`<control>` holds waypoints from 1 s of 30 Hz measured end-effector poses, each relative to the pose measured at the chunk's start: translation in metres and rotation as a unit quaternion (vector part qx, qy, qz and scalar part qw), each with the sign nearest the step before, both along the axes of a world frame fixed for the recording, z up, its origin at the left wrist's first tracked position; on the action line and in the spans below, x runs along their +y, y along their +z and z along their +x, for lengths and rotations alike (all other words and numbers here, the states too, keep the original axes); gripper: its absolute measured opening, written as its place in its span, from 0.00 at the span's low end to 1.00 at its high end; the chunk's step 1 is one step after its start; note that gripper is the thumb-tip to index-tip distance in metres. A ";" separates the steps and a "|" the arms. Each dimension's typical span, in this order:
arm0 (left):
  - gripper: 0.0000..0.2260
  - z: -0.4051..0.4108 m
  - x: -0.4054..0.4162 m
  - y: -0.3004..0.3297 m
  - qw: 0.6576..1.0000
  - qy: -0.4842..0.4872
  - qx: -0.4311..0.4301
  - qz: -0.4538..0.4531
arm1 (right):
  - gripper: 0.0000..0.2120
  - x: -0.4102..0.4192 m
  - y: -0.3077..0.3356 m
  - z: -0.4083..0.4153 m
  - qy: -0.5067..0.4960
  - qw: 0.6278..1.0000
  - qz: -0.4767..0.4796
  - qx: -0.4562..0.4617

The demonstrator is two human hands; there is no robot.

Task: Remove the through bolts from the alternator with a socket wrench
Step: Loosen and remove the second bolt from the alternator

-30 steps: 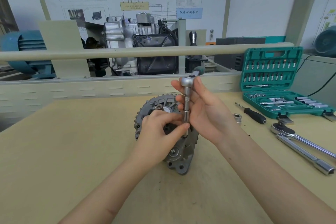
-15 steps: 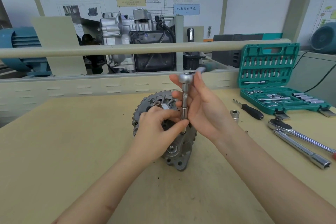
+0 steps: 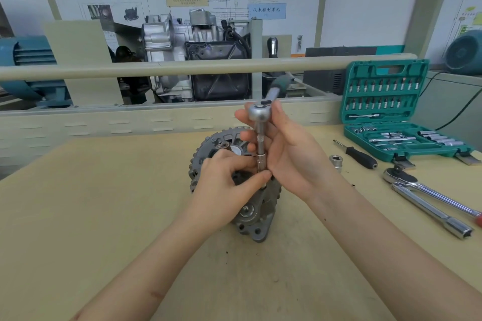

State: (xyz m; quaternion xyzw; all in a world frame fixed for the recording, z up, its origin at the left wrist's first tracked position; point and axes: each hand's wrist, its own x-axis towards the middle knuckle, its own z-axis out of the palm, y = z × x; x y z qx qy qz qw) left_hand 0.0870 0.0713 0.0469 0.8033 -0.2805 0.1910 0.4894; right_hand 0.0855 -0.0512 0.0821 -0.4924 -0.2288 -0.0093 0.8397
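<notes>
Standing on the worktop [image 3: 78,216] is the alternator [image 3: 250,211], upright between both hands, with a green socket case [image 3: 386,112] lying open well to its right. Rising from its housing is the socket wrench [image 3: 259,135], extension vertical. The right hand [image 3: 292,154] is curling its grip round the ratchet head and shaft; the left hand [image 3: 224,185] is pinching the socket at the base, steadying it. Judging by this, a through bolt is being engaged; next, swinging the handle calls for keeping the extension plumb.
</notes>
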 end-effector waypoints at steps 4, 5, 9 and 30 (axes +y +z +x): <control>0.05 -0.001 -0.004 0.000 0.999 0.021 -0.024 -0.006 | 0.14 -0.002 0.001 0.001 0.019 1.000 0.014 0.006; 0.06 -0.001 -0.005 0.000 0.999 0.034 -0.035 -0.006 | 0.12 -0.002 0.000 0.001 0.019 1.000 0.020 0.001; 0.11 -0.002 -0.006 0.001 0.997 0.050 -0.054 0.002 | 0.08 -0.006 0.001 0.001 0.011 0.999 0.043 -0.007; 0.08 0.002 0.005 0.003 0.999 -0.048 0.017 -0.006 | 0.15 0.001 0.005 -0.008 0.023 0.999 -0.025 -0.022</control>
